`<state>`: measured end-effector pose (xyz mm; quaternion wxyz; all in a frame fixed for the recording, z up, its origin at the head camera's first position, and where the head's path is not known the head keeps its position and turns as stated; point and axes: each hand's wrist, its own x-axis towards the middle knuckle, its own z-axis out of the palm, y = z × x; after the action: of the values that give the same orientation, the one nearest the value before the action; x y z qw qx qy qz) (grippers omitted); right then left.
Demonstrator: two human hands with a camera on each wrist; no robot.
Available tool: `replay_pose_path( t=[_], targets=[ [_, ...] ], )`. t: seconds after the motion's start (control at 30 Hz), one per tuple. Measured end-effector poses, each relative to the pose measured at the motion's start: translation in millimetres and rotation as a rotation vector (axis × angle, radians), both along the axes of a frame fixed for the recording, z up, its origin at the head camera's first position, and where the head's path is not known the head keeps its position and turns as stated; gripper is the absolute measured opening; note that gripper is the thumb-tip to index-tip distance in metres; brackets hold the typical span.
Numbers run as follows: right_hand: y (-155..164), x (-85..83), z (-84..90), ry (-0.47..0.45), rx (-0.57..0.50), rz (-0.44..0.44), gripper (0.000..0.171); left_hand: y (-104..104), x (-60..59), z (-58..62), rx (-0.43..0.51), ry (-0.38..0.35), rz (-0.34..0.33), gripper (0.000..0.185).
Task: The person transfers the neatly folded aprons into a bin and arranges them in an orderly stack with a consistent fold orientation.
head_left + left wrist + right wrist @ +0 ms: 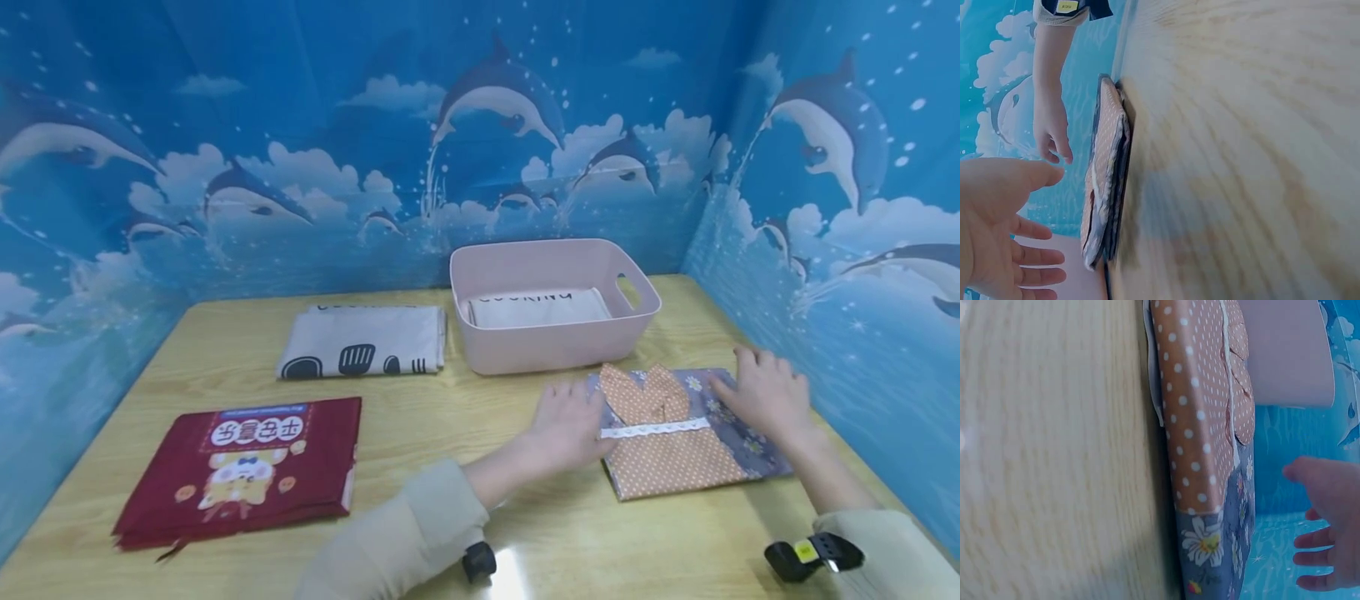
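A folded apron (pixel 667 458) lies flat on the table at the right, with orange polka-dot cloth, a bow, white lace trim and grey floral fabric. Over its left edge is my left hand (pixel 566 425), fingers extended and nothing held. My right hand (pixel 768 396) hovers by its right side, thumb spread from the fingers. Seen from the left wrist, the layered edge of the apron (pixel 1107 175) stands apart from my left hand (pixel 997 231). In the right wrist view my right hand (pixel 1329 519) is likewise a little off the floral part.
Behind the apron stands a pink plastic basket (pixel 555 346) with a folded white cloth (pixel 540 310) inside, lettered in black. Left of it lies a folded white cloth (pixel 363 342) with kitchen-tool prints. A folded dark red cloth (pixel 315 458) with a cartoon animal lies front left. Dolphin-print curtains (pixel 337 125) surround the table.
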<state>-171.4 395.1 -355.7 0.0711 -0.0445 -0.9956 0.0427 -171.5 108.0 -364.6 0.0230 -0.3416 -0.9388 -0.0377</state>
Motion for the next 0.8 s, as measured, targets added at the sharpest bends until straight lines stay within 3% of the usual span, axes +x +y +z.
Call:
replay_pose_path(
  t=[0.1, 0.2, 0.5, 0.63, 0.8],
  targets=[
    [6.1, -0.4, -1.2, -0.039, -0.015, -0.004, 0.076, 3.6, 2.3, -2.2, 0.035, -0.032, 0.039, 0.040],
    [10.5, -1.0, -1.7, -0.094, -0.030, -0.011, 0.075, 7.2, 3.9, -3.9, 0.110, -0.110, 0.087, 0.041],
    [19.8, -4.1, 1.2, -0.209, -0.060, 0.019, 0.065, 9.5, 7.6, -6.6, 0.443, -0.484, 0.183, 0.052],
    [24.8, -4.5, 0.2, -0.269, -0.095, 0.043, 0.069, 8.5, 9.6, -4.6, 0.569, -0.606, 0.230, 0.057],
    [32.1, -3.0, -4.7, -0.346, -0.143, 0.078, 0.075, 9.1, 13.3, -3.0, 0.756, -0.813, 0.282, 0.056]
  ],
)
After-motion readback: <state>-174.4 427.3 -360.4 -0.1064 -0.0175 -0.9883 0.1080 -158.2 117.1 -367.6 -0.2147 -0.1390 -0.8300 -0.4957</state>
